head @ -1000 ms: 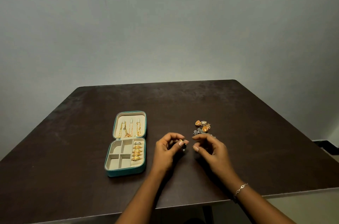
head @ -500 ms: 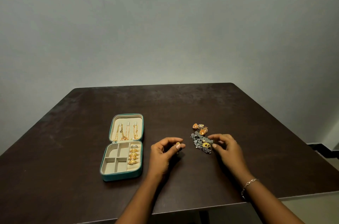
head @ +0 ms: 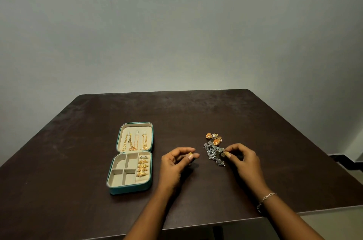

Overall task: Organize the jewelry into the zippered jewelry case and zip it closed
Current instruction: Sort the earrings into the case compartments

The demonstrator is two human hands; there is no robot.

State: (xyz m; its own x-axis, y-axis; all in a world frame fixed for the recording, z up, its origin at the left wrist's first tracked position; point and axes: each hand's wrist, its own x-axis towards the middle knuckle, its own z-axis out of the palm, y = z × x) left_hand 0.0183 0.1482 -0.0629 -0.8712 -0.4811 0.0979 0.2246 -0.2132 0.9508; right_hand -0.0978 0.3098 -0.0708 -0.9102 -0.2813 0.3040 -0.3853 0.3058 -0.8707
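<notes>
Dark table (head: 78,161), gold earring (head: 190,153) between left fingers (head: 184,149) (pinched)

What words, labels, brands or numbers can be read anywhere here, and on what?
None can be read.
The teal jewelry case shows no logo or label.
The table, the wall and the loose jewelry carry no writing.

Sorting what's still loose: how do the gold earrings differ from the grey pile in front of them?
The gold earrings are a few small, separate domed pieces; the silver-grey pile is larger and tangled. The gold earrings lie farther from the person, untouched; the silver-grey pile lies nearer, the right hand pinching a small gold piece at its edge. Both lie loose on the table, outside the jewelry case.
</notes>
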